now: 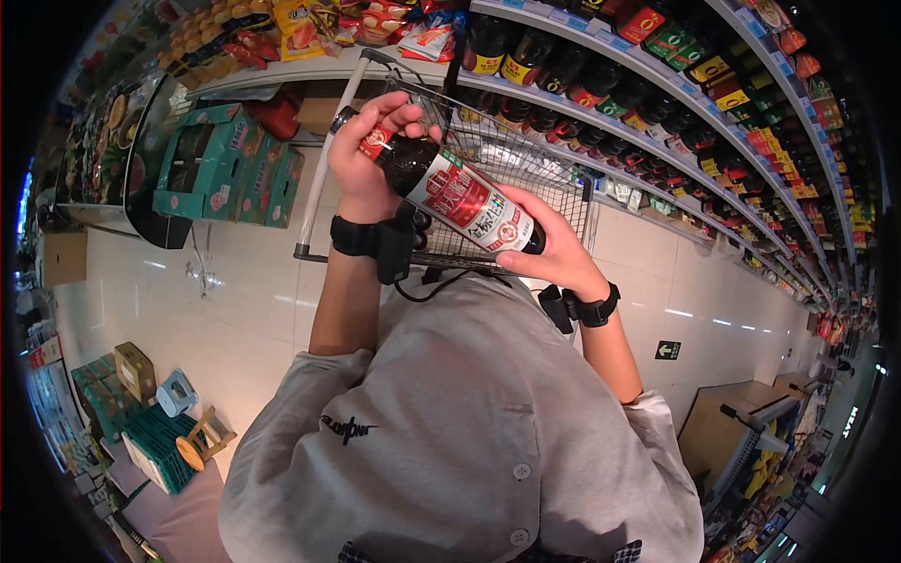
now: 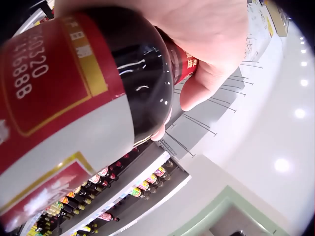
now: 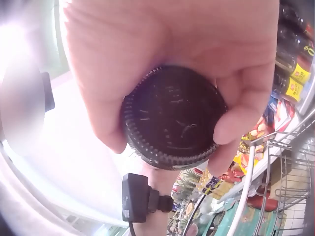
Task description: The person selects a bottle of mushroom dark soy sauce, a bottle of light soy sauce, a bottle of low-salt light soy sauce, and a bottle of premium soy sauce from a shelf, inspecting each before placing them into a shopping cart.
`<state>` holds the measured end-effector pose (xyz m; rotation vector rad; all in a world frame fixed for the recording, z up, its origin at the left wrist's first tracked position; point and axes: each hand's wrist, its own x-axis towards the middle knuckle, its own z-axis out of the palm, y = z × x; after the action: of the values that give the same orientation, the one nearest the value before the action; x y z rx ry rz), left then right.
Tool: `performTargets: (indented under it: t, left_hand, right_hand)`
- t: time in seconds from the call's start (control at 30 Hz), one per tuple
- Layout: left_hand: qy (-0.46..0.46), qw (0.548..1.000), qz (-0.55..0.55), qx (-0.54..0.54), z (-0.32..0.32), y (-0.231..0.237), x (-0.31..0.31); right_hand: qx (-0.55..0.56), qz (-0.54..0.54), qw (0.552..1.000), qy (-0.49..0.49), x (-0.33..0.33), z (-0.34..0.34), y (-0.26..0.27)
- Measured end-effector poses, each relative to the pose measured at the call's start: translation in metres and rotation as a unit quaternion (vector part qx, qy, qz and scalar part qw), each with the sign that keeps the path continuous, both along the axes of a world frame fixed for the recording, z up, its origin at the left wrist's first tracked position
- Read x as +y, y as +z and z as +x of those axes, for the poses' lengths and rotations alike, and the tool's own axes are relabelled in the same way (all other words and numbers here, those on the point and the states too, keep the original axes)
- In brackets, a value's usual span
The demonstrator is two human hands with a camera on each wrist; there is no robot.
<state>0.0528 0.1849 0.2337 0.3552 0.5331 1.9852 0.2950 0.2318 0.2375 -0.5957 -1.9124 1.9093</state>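
Note:
A dark soy sauce bottle (image 1: 466, 205) with a red and white label lies slantwise across both hands, above a shopping cart. My left hand (image 1: 361, 169) grips its neck, the thumb and fingers curled around the red neck label. Around the base end, my right hand (image 1: 560, 246) curls its fingers and thumb. In the right wrist view the round ridged bottom of the bottle (image 3: 174, 118) faces the camera between thumb and fingers. Up close in the left wrist view, the bottle's shoulder (image 2: 147, 64) shows next to the hand, with printed digits on the label.
A wire shopping cart (image 1: 554, 178) stands right in front of the body. Shelves of dark bottles (image 1: 610, 94) run along the right. Green cartons (image 1: 225, 169) sit to the left, with snack bags (image 1: 380, 23) at the back. A wooden stool (image 1: 199, 441) stands at lower left.

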Motion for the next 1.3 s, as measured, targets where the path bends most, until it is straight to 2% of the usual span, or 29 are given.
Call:
performTargets:
  t: [0.03,0.13,0.17,0.23,0.3,0.37,0.47,0.53,0.57,0.63,0.67,0.7,0.73,0.8,0.83,0.87,0.9,0.97,1.07,1.2,1.27,1.3]
  left_hand:
    - [-0.002,1.0,-0.001,0.0,0.0,-0.001,0.001]
    - [-0.004,1.0,0.018,-0.015,-0.004,-0.005,0.005]
    - [-0.011,0.999,0.044,-0.028,-0.005,-0.006,0.005]
    - [-0.019,0.997,0.067,-0.041,-0.006,-0.01,0.005]
    - [-0.043,0.984,0.139,-0.104,-0.008,-0.015,0.006]
    - [-0.052,0.983,0.144,-0.101,-0.011,-0.016,0.005]
    - [-0.069,0.984,0.141,-0.079,-0.011,-0.014,0.004]
    - [-0.077,0.987,0.131,-0.058,-0.008,-0.005,0.002]
    - [-0.088,0.987,0.135,-0.028,-0.005,0.003,0.001]
    - [-0.098,0.985,0.139,0.003,-0.002,0.005,0.002]
    - [-0.093,0.986,0.131,-0.036,-0.001,0.002,0.004]
    - [-0.087,0.986,0.123,-0.075,-0.002,-0.003,0.006]
    - [-0.076,0.988,0.11,-0.083,-0.004,-0.011,0.008]
    - [-0.065,0.992,0.094,-0.06,-0.008,-0.021,0.005]
    - [-0.056,0.995,0.077,-0.038,-0.009,-0.023,0.004]
    - [-0.057,0.995,0.075,-0.038,-0.011,-0.024,0.004]
    - [-0.054,0.994,0.091,-0.037,-0.011,-0.024,0.003]
    - [-0.052,0.992,0.106,-0.036,-0.014,-0.025,0.002]
    - [-0.106,0.977,0.156,-0.102,-0.02,-0.027,0.003]
    - [-0.121,0.975,0.157,-0.096,-0.02,-0.023,0.005]
    - [-0.126,0.981,0.122,-0.085,-0.018,-0.019,0.004]
    - [-0.124,0.981,0.122,-0.085,-0.018,-0.02,0.003]
  right_hand:
    - [0.0,-0.001,1.0,-0.002,0.0,0.0,0.001]
    - [-0.013,0.089,0.996,-0.017,-0.001,-0.002,0.003]
    - [-0.013,0.088,0.996,-0.018,-0.002,-0.003,0.005]
    - [-0.014,0.187,0.981,-0.044,-0.004,-0.005,0.011]
    - [-0.004,0.22,0.974,-0.05,-0.005,-0.007,0.014]
    - [0.008,0.253,0.966,-0.056,-0.006,-0.007,0.013]
    - [0.022,0.203,0.978,-0.051,-0.007,-0.005,0.011]
    - [0.028,0.006,0.999,-0.026,-0.004,0.0,0.017]
    - [0.028,0.005,0.999,-0.025,-0.004,0.002,0.02]
    - [0.013,-0.208,0.978,-0.003,-0.005,0.005,0.025]
    - [0.05,-0.244,0.968,-0.001,-0.005,0.004,0.02]
    - [0.05,-0.245,0.968,0.0,-0.006,0.003,0.016]
    - [0.028,-0.199,0.98,-0.006,-0.005,0.001,0.012]
    - [-0.003,-0.128,0.992,-0.008,-0.003,0.0,0.004]
    - [-0.003,-0.128,0.992,-0.008,-0.001,0.0,0.002]
    - [0.004,-0.056,0.998,-0.021,-0.001,-0.001,0.0]
    - [0.011,0.014,0.999,-0.034,-0.003,-0.001,0.001]
    - [-0.004,0.031,0.999,-0.043,-0.006,-0.001,0.01]
    - [0.002,0.103,0.994,-0.018,-0.012,-0.001,0.019]
    - [-0.027,0.069,0.997,0.004,-0.011,0.002,0.021]
    - [0.02,-0.056,0.998,-0.019,-0.012,0.002,0.017]
    - [0.019,-0.056,0.998,-0.017,-0.009,0.006,0.015]
